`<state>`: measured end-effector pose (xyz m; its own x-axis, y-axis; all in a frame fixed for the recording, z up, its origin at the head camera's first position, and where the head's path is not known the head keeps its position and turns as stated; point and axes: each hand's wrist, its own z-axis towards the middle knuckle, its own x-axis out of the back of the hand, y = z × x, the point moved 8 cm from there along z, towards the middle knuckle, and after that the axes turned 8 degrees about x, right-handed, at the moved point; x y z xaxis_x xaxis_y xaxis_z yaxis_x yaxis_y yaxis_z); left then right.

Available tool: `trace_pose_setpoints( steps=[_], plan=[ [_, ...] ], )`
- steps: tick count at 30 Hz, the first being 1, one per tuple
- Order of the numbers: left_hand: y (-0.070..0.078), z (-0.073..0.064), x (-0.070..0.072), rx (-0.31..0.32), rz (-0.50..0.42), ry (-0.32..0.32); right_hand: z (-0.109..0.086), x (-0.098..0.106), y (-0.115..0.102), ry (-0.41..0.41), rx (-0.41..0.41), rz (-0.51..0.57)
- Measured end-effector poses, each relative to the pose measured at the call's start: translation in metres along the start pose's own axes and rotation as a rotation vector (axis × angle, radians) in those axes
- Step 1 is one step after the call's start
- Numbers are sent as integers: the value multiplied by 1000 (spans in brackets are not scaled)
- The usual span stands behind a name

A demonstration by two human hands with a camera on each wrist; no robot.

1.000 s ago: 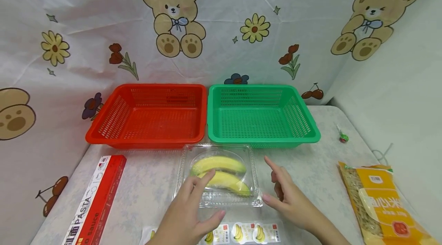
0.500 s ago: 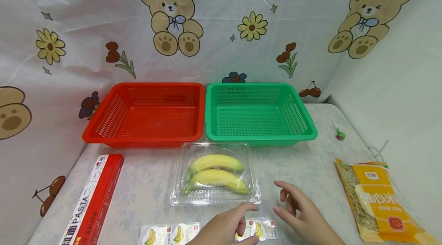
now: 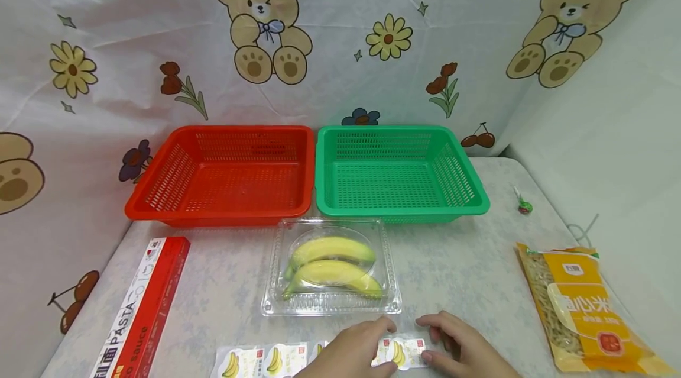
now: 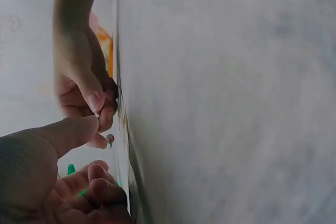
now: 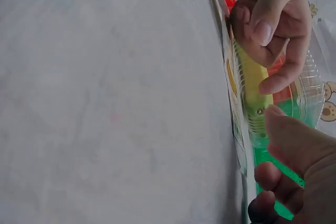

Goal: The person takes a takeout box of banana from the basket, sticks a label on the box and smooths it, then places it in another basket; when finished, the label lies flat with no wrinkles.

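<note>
A strip of banana-printed labels lies along the near edge of the table. Over its middle, my left hand hides several labels, its fingers loosely bent. My right hand is at the strip's right end, thumb tip right at the edge and a gap between thumb and index finger. Neither hand shows anything in its grasp; both wrist views have them facing each other, the left hand and the right hand. Just beyond lies a lidded clear plastic box with two bananas inside.
Behind the box stand a red basket and a green basket. A red pasta box is at the left. To the right lie a yellow bag of pasta and a lollipop.
My left hand has left the clear box and moved toward me and right, over the label strip. My right hand has come down from beside the box to the strip's right end.
</note>
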<state>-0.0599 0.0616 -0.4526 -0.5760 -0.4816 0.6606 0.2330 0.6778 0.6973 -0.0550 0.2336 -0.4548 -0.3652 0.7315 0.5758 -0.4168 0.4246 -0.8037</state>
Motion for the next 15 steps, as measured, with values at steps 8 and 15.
trace_pose_setpoints(
  steps=[8, 15],
  plan=[
    [2, 4, -12, -51, 159, 47, -4, -6, 2, -40, 33, -48],
    [3, 8, -17, -55, 214, 100, -4, -7, 3, -47, 48, -94]
  ],
)
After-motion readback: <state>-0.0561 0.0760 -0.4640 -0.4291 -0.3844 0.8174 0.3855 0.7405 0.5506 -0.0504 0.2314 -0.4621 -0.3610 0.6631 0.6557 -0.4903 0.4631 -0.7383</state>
